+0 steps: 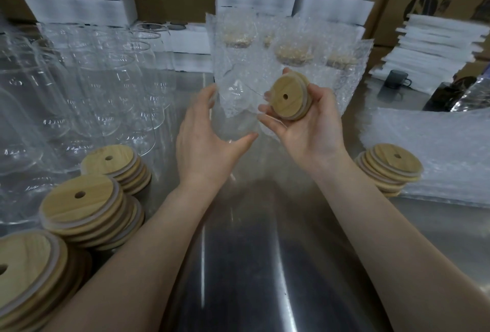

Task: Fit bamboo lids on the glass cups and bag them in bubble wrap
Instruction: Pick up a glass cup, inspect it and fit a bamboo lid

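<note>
Two hands hold things: the left hand (209, 146) curls round what seems a clear glass cup (236, 123); the right hand (310, 132) grips a round, holed bamboo lid (289, 96).

Steel table (252, 265) bears glass cups (92, 87), lid stacks (84, 207), bubble-wrap bags (437, 151).

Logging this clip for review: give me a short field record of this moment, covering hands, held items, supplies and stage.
left hand: grips glass cup
right hand: holds bamboo lid beside the cup
stage: lid not yet on cup
lid stacks: several at left, one at right
empty cups: crowded at left
bagged cups: behind the hands
bubble wrap bags: pile at right
surface: metal table
</note>
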Action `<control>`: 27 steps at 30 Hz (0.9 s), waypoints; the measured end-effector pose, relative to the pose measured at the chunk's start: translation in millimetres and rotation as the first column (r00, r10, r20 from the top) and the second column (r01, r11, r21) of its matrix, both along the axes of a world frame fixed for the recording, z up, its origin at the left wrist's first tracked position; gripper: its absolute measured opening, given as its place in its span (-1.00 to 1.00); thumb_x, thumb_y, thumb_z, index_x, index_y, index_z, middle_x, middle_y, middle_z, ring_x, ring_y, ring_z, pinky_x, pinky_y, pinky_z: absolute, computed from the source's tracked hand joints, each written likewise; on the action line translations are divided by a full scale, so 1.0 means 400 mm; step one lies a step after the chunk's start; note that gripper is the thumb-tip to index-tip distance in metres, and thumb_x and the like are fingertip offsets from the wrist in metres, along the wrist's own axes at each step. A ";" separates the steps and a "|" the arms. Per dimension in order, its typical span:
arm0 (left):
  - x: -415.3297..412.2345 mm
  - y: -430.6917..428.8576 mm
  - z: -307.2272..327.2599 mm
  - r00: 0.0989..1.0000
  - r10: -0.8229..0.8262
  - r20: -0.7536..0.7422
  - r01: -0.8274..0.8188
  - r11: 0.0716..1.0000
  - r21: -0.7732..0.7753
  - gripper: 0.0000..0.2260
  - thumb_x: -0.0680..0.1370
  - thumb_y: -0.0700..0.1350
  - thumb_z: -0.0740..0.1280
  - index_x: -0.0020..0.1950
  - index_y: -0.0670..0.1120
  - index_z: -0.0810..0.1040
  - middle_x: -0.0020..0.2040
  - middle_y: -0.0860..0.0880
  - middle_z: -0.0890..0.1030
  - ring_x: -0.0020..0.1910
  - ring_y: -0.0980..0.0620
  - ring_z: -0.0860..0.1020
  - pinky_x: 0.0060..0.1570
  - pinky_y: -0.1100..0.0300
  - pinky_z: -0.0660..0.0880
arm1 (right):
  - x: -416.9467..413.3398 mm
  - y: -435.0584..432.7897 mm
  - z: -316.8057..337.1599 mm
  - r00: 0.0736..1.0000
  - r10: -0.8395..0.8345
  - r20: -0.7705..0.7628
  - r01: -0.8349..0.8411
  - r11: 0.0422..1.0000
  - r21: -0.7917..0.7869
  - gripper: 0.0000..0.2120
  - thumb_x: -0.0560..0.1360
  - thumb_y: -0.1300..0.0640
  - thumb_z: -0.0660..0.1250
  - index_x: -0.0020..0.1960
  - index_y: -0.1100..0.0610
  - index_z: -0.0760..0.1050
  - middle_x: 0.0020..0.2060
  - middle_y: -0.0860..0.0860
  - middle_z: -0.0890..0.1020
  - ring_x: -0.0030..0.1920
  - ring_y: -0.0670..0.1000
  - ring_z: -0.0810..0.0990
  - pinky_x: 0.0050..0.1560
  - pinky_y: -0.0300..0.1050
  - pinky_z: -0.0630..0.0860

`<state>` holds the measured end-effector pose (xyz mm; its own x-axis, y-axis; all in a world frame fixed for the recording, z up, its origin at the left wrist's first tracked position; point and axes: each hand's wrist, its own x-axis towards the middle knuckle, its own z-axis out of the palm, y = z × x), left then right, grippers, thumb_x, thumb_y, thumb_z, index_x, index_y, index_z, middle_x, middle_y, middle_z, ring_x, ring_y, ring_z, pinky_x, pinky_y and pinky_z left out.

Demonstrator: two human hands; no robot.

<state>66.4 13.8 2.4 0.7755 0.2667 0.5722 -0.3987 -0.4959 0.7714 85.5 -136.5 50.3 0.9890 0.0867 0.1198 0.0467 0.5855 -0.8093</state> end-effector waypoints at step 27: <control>-0.026 -0.017 0.016 0.987 0.141 0.082 -0.162 0.908 0.387 -0.16 0.30 0.03 0.59 0.52 0.04 0.33 0.36 -0.07 0.49 0.33 -0.17 0.45 0.31 -0.11 0.33 | -0.034 0.025 -0.020 0.880 -0.083 0.467 0.380 0.714 -0.589 -0.53 0.53 -0.01 0.10 0.43 -0.14 0.30 0.30 -0.10 0.32 0.40 -0.10 0.34 0.47 0.07 0.29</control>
